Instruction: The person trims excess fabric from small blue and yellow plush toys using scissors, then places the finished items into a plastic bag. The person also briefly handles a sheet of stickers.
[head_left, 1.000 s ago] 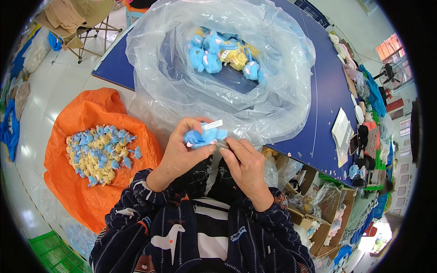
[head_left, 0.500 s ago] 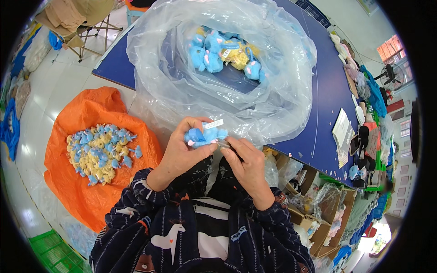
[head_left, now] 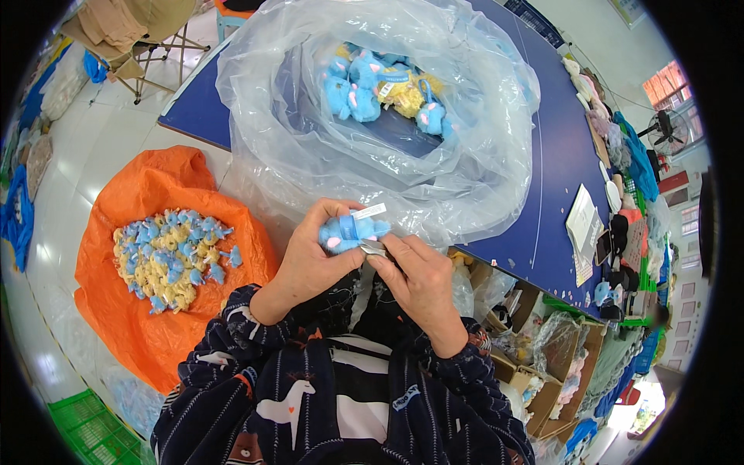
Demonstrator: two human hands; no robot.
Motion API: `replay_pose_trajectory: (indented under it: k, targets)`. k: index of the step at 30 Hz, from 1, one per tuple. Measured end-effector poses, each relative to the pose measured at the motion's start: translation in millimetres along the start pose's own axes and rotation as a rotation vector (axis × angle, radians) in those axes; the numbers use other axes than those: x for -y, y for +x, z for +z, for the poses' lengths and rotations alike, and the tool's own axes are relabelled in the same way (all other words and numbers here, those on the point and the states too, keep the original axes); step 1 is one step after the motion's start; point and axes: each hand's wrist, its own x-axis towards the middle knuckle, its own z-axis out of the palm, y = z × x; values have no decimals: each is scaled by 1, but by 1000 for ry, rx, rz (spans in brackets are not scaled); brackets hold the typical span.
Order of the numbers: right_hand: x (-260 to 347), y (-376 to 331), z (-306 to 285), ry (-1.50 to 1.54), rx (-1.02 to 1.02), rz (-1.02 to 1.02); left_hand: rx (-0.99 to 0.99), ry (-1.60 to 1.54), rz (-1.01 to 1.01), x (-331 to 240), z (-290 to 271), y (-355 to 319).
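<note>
In front of my body, my left hand (head_left: 319, 246) is closed round a small blue plush toy (head_left: 335, 235). The toy has pink ears, a blue ribbon band about it and a white label (head_left: 370, 211) sticking up. Between the thumb and fingers of my right hand (head_left: 415, 271) is a small shiny metal tool (head_left: 373, 247), its tip against the toy's lower side. Whether it is snips or tweezers I cannot tell. Beyond my hands, a large clear plastic bag (head_left: 267, 147) lies open with several blue plush toys (head_left: 363, 101) and a yellow one (head_left: 403, 97) inside.
The bag rests on a dark blue table (head_left: 542, 232). To the left, an orange sack (head_left: 108, 256) on the floor holds many small blue and yellow plush pieces (head_left: 174, 260). Papers (head_left: 583, 225) and a phone (head_left: 604, 246) lie at the table's right. Cardboard boxes (head_left: 570, 372) stand below.
The toy has turned in my left hand, so its ribbon band now faces up. My right hand has shifted slightly left and down, and more of the metal tool shows.
</note>
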Motion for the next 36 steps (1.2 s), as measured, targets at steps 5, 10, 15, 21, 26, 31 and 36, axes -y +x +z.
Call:
replay_pose_trajectory:
  k: [5, 10, 15, 21, 26, 31, 36]
  targets:
    - [-2, 0, 3, -17, -25, -19, -2, 3, 1, -1, 1, 0]
    - [-4, -4, 1, 331, -18, 135, -17, -2, -35, -6, 3, 0]
    - [-1, 0, 2, 440, -111, 272, -25, 10, 46, 1, 4, 0]
    - [-9, -5, 4, 505, -42, 369, -15, 184, 215, 3, 3, -1]
    - [-8, 3, -33, 815, 476, 271, -68, 421, 309, -6, 2, -1]
    - [6, 9, -1, 280, 54, 62, -5, 484, 291, -7, 3, -5]
    - [1, 29, -20, 537, 664, 77, 59, 596, 413, -25, -36, -11]
